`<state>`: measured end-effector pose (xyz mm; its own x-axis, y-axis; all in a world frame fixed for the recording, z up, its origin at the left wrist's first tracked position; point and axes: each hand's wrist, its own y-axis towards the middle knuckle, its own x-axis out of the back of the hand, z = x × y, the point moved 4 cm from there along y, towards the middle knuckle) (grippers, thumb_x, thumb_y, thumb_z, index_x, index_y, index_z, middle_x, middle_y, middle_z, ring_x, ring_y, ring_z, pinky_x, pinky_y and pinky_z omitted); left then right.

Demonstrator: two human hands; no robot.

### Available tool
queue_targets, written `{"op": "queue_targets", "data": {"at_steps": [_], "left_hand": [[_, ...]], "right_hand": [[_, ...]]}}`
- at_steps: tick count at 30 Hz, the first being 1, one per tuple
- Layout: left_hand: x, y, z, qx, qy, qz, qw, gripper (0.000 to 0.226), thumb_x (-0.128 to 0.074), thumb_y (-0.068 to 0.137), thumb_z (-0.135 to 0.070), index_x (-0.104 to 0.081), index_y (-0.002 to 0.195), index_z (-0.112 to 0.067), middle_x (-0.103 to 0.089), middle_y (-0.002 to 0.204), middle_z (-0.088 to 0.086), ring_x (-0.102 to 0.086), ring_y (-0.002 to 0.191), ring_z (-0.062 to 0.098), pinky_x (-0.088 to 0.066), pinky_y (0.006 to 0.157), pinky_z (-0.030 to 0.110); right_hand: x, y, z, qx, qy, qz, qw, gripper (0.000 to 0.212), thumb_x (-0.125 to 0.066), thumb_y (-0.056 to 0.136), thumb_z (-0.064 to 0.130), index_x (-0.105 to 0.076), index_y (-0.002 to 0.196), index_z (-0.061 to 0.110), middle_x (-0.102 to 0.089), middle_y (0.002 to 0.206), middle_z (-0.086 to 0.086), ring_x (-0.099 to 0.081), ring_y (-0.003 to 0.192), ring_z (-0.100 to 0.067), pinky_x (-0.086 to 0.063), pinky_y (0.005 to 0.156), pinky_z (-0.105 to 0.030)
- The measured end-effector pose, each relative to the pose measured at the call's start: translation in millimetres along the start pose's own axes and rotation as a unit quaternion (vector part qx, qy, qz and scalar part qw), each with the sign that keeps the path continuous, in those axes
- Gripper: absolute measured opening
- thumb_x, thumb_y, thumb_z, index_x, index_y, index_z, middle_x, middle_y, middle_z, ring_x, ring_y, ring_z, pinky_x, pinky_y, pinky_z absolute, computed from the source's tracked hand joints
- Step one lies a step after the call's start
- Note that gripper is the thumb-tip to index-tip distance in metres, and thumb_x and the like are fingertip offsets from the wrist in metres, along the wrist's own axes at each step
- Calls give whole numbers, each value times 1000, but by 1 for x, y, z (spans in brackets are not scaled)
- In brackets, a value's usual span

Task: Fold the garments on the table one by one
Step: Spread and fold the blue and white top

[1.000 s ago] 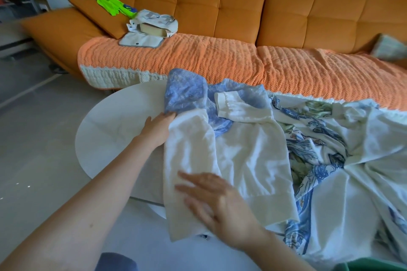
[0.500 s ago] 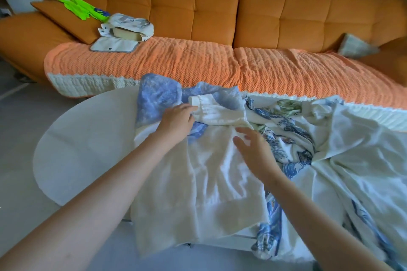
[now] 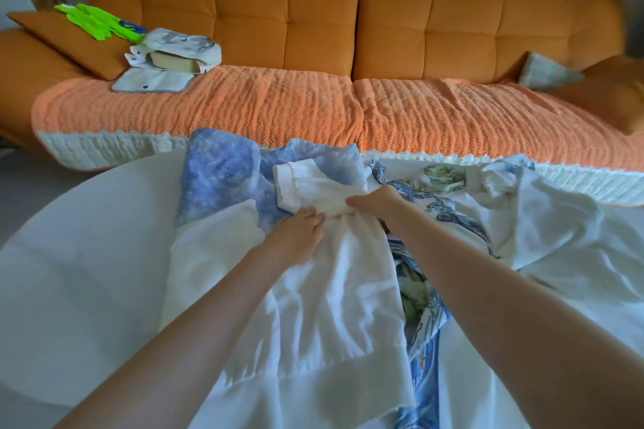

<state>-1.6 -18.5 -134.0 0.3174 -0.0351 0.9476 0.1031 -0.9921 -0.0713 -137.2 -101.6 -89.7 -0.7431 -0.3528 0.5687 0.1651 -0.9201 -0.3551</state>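
**Q:** Head view, what changed?

**Me:** My hands have come together at the far end of the white garment [image 3: 313, 306]. Half a second ago my right hand [image 3: 378, 202] hovered open above it. Now it sits at the root of the white sleeve [image 3: 313, 185], thumb on top. My left hand [image 3: 296, 237] has come nearer, off the cuff. It lies flat, fingers fairly straight, pressing the cloth just beside that thumb. The fabric is bunched between them.

**Q:** Meaning for the task?

**Me:** My read is first garment, with the sleeve about to be folded in. No finished fold shows yet.

**Q:** Where's the garment?

**Me:** Mid table [image 3: 87, 254]. Its far end lies over the blue garment [image 3: 219, 178], and the printed garment [image 3: 416, 292] touches its right edge.

**Q:** Hidden?

**Me:** My right fingers are behind the hand and cloth, so I can't tell whether they grip. The other sleeve isn't visible. The near hem runs out of frame, partly under my forearms. The right side of the table is buried under pale cloth [image 3: 557, 254], and I can't tell how many pieces that is.
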Motion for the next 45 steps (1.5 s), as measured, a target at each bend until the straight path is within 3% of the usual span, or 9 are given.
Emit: {"op": "queue_targets", "data": {"at_steps": [4,9,18,23,27,31,34,40,45], "left_hand": [[26,12,6,83,-250,-79,961,36,-37,97,-34,-64,109,-13,-62,118,14,-57,105,28,-43,88,33],[62,30,21,169,-450,-176,859,32,-54,88,-46,-60,82,-16,-66,84,8,-61,72,22,-48,61,22],[62,39,81,306,-357,-205,858,37,-54,89,-18,-55,118,4,-60,119,19,-57,108,33,-42,78,31],[65,36,81,230,-356,-252,870,45,-51,91,-14,-38,133,-3,-52,128,16,-51,113,30,-37,78,29],[80,23,56,53,-57,-360,930,69,-58,85,2,-28,146,-12,-26,150,15,-24,138,30,-24,109,35],[63,22,58,17,121,-168,978,33,-38,99,-24,-59,124,-21,-41,145,5,-27,139,18,-8,113,42],[33,16,76,40,232,19,972,45,-17,103,-31,-28,146,-23,-19,155,1,-14,143,17,-11,112,49],[38,12,74,58,192,11,980,48,-25,102,-32,-18,149,-22,-9,158,0,-2,145,17,2,112,55],[45,-34,54,-16,-192,-133,972,33,-48,95,-23,-58,126,-18,-52,138,5,-41,133,22,-20,114,44]], "right_hand": [[-12,1,9,107,86,-41,990,7,-64,77,4,-61,74,-2,-55,71,-12,-52,64,-22,-39,57,-28],[-55,-27,55,269,-124,-53,954,10,-53,86,13,-56,94,10,-58,86,-12,-55,78,-27,-35,62,-27],[-97,-98,46,288,-213,147,922,55,-48,94,34,-30,141,10,-55,93,-12,-58,94,-33,-45,88,-37],[-85,-109,23,257,-272,210,903,69,-51,92,36,-17,150,23,-59,107,-15,-56,71,-22,-46,78,-31],[-94,-105,26,278,-258,197,904,65,-45,93,13,-14,150,20,-58,118,-15,-59,96,-30,-47,83,-36],[-104,-102,24,292,-255,188,903,47,-47,92,13,-38,138,10,-57,122,-14,-52,114,-33,-42,93,-36],[-109,-100,18,288,-255,190,903,41,-49,93,20,-45,133,11,-56,123,-13,-51,113,-30,-37,86,-30],[-103,-105,21,279,-237,219,905,17,-47,97,30,-56,104,18,-56,88,3,-48,83,-20,-36,74,-26],[-49,-121,13,296,-162,65,939,36,-52,94,33,-59,125,17,-67,110,-4,-60,88,-14,-43,78,-23]]}}
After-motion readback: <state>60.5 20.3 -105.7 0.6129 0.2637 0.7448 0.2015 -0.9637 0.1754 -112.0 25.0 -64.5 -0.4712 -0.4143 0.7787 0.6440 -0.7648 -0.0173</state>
